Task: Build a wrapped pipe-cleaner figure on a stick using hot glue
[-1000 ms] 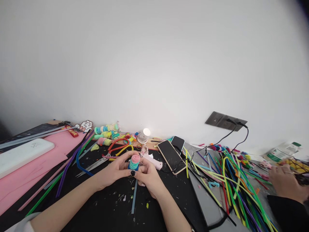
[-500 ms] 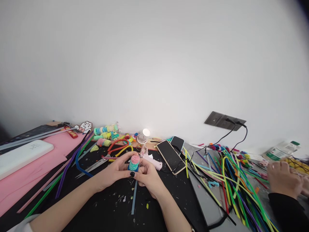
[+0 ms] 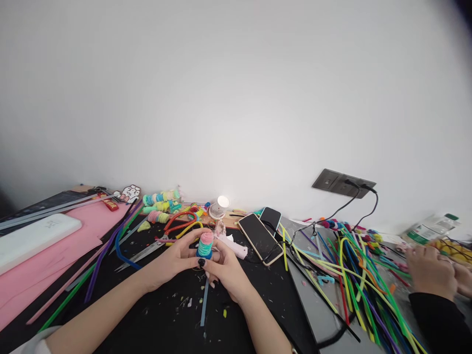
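Note:
Between both hands stands a small coiled pipe-cleaner cone [image 3: 205, 245], pink on top, mint green in the middle and blue at its base. My left hand [image 3: 181, 255] curls round it from the left, with thumb and fingers closed on its lower part. From the right, my right hand [image 3: 225, 268] grips the blue base, its dark-nailed thumb in front. Part of the base is hidden by the fingers. Just below the hands, a pale blue-grey strip [image 3: 204, 305] lies on the black tabletop. Red-handled scissors [image 3: 142, 255] rest left of my left hand.
A pink glue gun [image 3: 236, 247] and two phones [image 3: 260, 238] lie behind the hands. Pink sheets [image 3: 92, 221] and a white case [image 3: 40, 238] are at left. Many pipe cleaners [image 3: 363, 275] spread rightward, near another person's hands [image 3: 431, 270]. A paper cup [image 3: 219, 209] stands by the wall.
The cone has risen slightly and sits more upright between my hands. More of my right hand's lower fingertips now show beneath it.

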Demonstrator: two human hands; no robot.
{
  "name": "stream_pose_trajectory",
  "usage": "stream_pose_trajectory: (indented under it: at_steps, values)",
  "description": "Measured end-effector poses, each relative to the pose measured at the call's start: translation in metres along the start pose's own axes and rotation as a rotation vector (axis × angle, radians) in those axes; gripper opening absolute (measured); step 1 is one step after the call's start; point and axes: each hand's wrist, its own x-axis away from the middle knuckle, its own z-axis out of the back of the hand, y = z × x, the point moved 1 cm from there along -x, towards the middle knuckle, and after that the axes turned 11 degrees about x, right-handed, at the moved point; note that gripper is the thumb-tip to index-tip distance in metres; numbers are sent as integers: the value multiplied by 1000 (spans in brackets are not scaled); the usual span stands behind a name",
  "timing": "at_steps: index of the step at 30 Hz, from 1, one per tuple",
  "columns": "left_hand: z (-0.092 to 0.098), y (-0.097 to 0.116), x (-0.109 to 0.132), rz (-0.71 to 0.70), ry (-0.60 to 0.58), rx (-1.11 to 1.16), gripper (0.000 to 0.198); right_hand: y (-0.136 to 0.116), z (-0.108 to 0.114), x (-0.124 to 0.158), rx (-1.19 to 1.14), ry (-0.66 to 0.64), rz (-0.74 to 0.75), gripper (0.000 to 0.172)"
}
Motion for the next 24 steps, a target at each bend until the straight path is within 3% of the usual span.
stream_pose_trajectory:
  at_steps: [11,17,24]
  values:
    - [0,-5,-3,21,-118,54,63,4,4,-2,-64,28,-4,48]
    - [0,-7,-2,18,-111,36,66,3,5,-1,-52,29,-17,53]
    - [8,-7,-3,36,-69,28,69,-2,6,1,-34,36,6,48]
